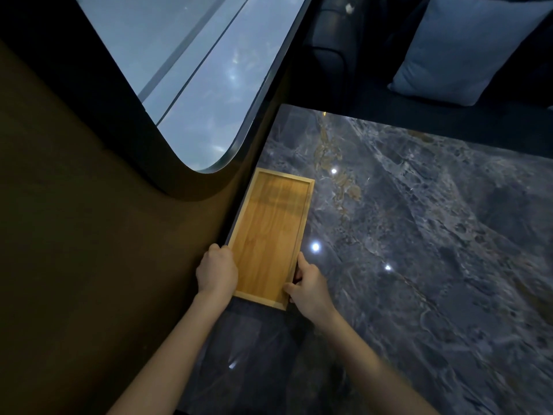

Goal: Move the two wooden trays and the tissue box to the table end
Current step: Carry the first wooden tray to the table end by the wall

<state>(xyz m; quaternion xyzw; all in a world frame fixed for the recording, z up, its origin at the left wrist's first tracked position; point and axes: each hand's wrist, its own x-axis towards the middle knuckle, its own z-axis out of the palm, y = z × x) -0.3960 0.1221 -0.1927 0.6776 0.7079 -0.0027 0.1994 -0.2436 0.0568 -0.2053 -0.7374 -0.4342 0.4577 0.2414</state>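
One shallow rectangular light-wood tray with a thin raised rim (270, 235) lies flat on the dark grey polished marble-pattern table (419, 235), long axis running away from the person, its left long edge tight along the table edge next to the dark brown curved wall panel (89, 220). Tray is empty inside. Left hand (217, 272) is curled over the tray's left long rim near the near-left corner, fingers folded around the outside edge, knuckles up; grip is closed on the rim. Right hand (309, 284) clamps the right long rim near the near-right corner: thumb lies along the top of the rim pointing away, the other fingers wrap the outer side and near corner. Both hands grasp the same tray, one per side, both at the near end; far end is free. Can't tell whether the tray bottom is touching the table or is just lifted. Both forearms are bare and come in from the bottom of the view. Ceiling light reflections show as bright spots on the table top right of the tray. Rounded-corner window (194, 70) sits above the wall panel; pale blue-grey square cushion (466, 49) rests on dark seating beyond the table's far edge.
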